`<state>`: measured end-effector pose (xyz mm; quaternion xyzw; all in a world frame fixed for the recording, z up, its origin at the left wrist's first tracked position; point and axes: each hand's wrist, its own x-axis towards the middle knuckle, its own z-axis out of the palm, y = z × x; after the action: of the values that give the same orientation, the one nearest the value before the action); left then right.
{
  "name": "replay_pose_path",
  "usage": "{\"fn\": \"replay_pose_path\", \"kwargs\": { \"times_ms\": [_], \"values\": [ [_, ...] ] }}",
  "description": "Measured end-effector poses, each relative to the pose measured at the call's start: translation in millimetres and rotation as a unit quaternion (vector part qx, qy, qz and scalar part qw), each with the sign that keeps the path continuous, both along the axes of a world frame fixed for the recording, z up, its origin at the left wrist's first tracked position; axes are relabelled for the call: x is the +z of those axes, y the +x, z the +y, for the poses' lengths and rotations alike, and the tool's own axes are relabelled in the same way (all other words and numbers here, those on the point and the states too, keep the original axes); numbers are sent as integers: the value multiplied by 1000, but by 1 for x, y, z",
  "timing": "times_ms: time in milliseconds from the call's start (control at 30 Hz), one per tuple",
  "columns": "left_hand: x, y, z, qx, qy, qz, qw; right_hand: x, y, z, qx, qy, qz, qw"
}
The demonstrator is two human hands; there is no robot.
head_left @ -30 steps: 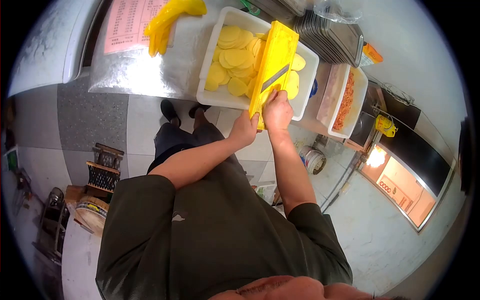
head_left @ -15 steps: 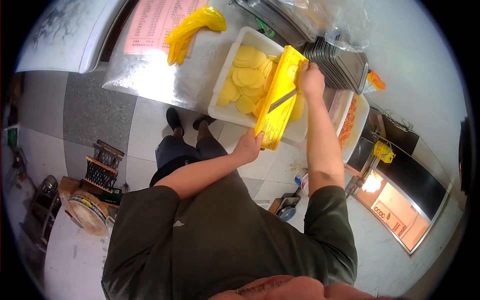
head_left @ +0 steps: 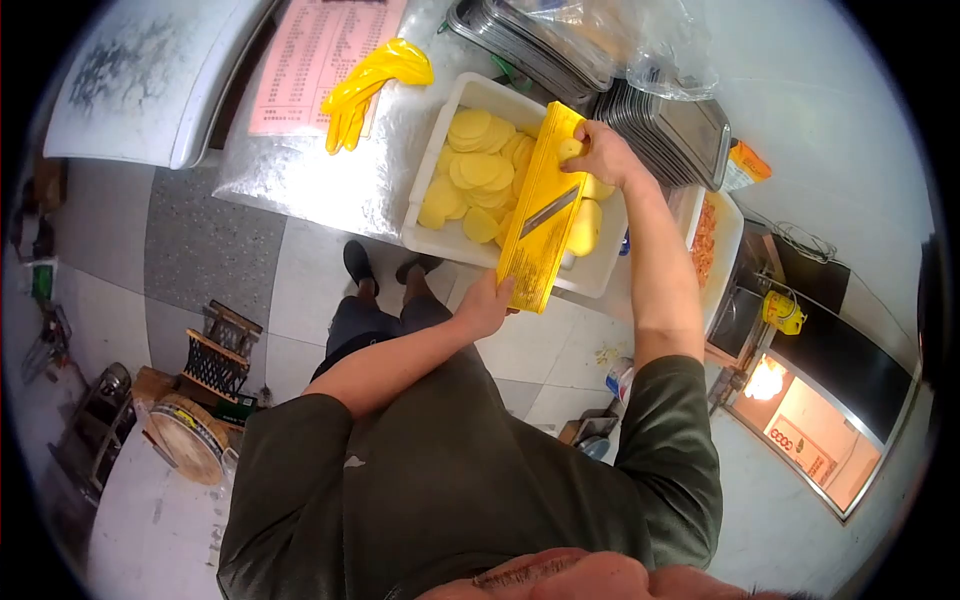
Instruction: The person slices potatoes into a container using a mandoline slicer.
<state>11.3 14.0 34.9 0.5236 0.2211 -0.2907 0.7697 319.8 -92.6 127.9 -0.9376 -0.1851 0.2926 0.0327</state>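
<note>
A yellow slicer (head_left: 545,225) with a slanted metal blade lies tilted across a white tub (head_left: 420,215). My left hand (head_left: 484,306) is closed on its lower end. Near the upper end, my right hand (head_left: 608,156) has its thumb and fingers curved around a small pale yellow potato piece (head_left: 570,149) on the slicer's face. Thin round potato slices (head_left: 482,170) are heaped in the tub, left of the slicer. To the slicer's right, a whole peeled potato (head_left: 584,228) shows, partly covered by the slicer.
A yellow glove (head_left: 370,85) rests over a pink printed sheet (head_left: 300,75) on the metal table (head_left: 290,170). Stacked dark trays (head_left: 690,140) and a plastic bag (head_left: 675,55) are behind the tub. A container of reddish food (head_left: 706,245) stands right, beyond my forearm.
My right hand has moved from beside the blade up to the slicer's upper end, where the potato piece now shows. My left hand still holds the lower end. The whole view has shifted somewhat.
</note>
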Motion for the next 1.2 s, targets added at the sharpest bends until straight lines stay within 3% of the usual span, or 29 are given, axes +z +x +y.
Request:
{"fn": "replay_pose_path", "kwargs": {
  "times_ms": [133,267,400,500,567,633,733,800,933,1000,1100,1200],
  "values": [
    [-1,-3,-5,38,5,-15,999,3,-3,0,-23,-31,17,999],
    [0,-1,0,32,-26,3,999,-3,-23,-8,-41,43,-33,998],
    [-4,2,0,16,-34,33,999,-11,-57,-33,-211,223,-59,950],
    [-12,2,4,20,-64,29,997,-6,-122,-63,-384,420,-23,822],
    [-10,3,10,-2,-63,28,998,-7,-179,-91,-504,533,-8,680],
    [-13,6,14,-40,-67,12,997,-8,-247,-125,-577,607,-13,546],
    [-27,7,26,-113,-92,-13,989,-20,-350,-163,-678,612,-49,404],
    [-20,9,34,-105,-28,56,992,-51,-412,-193,-725,591,-42,350],
    [-25,0,57,-115,40,14,993,-163,-533,-245,-815,541,-28,206],
    [-35,-7,67,-78,35,12,996,-218,-586,-270,-834,501,-57,224],
    [-46,-24,80,-29,83,5,996,-230,-621,-327,-876,469,-66,87],
    [-49,-42,86,55,129,50,989,-219,-654,-449,-869,464,-172,4]
  ]
}}
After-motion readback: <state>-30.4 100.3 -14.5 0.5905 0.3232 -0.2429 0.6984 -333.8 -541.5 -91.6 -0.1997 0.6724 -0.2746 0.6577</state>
